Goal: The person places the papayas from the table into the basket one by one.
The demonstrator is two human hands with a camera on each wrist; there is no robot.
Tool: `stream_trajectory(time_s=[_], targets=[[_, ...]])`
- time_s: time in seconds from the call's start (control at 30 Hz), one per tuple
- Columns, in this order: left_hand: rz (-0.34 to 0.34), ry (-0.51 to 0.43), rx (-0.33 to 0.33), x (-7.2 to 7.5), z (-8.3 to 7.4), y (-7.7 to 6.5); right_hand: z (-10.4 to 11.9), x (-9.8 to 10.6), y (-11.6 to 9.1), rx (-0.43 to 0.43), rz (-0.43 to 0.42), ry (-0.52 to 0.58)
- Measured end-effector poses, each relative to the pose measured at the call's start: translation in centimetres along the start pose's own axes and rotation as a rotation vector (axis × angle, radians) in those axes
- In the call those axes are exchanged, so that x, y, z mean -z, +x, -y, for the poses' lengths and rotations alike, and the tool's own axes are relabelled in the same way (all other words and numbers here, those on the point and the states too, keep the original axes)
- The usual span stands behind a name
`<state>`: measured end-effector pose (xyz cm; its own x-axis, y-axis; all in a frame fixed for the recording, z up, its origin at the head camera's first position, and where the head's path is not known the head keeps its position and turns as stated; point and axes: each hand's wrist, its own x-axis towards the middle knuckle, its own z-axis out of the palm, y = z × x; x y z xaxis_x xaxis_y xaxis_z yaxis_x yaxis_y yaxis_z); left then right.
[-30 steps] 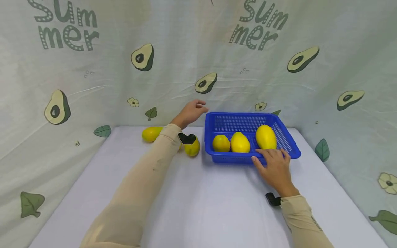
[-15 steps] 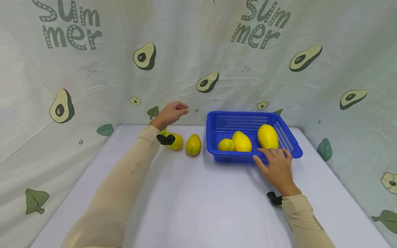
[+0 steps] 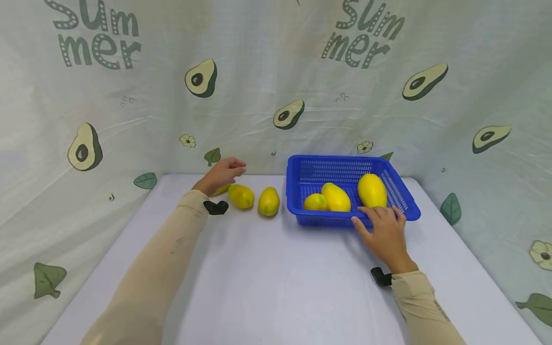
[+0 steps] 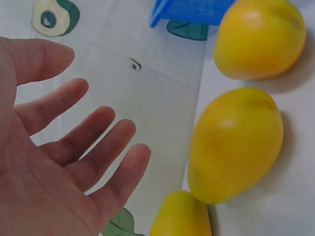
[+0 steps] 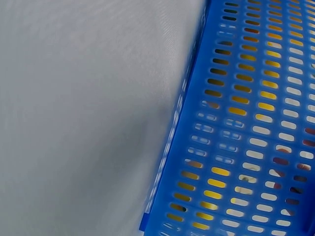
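My left hand (image 3: 222,175) hovers over the back left of the table, fingers spread and slightly bent, nothing in them. Close by are three yellow mangoes: one (image 3: 221,189) partly hidden behind the hand, a second (image 3: 241,196) beside it and a third (image 3: 269,201) nearer the basket. In the left wrist view, the palm (image 4: 54,172) faces the mangoes, apart from the middle one (image 4: 236,145). My right hand (image 3: 384,237) grips the front rim of a blue plastic basket (image 3: 321,220), thumb outside and fingers over the edge. Inside the basket lie three more yellow mangoes (image 3: 336,197).
A white cloth covers the table (image 3: 276,287). Behind it hangs a pale curtain (image 3: 241,110) printed with avocados, leaves and lettering. The slotted basket wall (image 5: 231,132) fills much of the right wrist view, with yellow showing through its holes.
My left hand has moved left from beside the basket, then down toward the loose mangoes. The leftmost mango in the basket has shifted against its neighbour. My right hand stays at the rim.
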<state>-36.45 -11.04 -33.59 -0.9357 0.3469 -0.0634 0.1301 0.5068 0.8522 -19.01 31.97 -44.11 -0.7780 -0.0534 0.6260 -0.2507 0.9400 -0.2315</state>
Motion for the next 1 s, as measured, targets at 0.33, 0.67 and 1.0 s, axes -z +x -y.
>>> stream_trajectory(time_s=[0.33, 0.67, 1.0], targets=[[-0.083, 0.153, -0.003, 1.0, 2.4, -0.3, 0.0, 0.0, 0.1, -0.008, 0.004, -0.004], [-0.168, 0.198, 0.019, 3.1, 4.6, -1.3, 0.0, -0.3, 0.0, 0.002, 0.001, -0.006], [-0.351, 0.202, 0.006, 3.3, 7.7, -1.4, 0.0, -0.3, -0.3, 0.003, -0.008, -0.006]])
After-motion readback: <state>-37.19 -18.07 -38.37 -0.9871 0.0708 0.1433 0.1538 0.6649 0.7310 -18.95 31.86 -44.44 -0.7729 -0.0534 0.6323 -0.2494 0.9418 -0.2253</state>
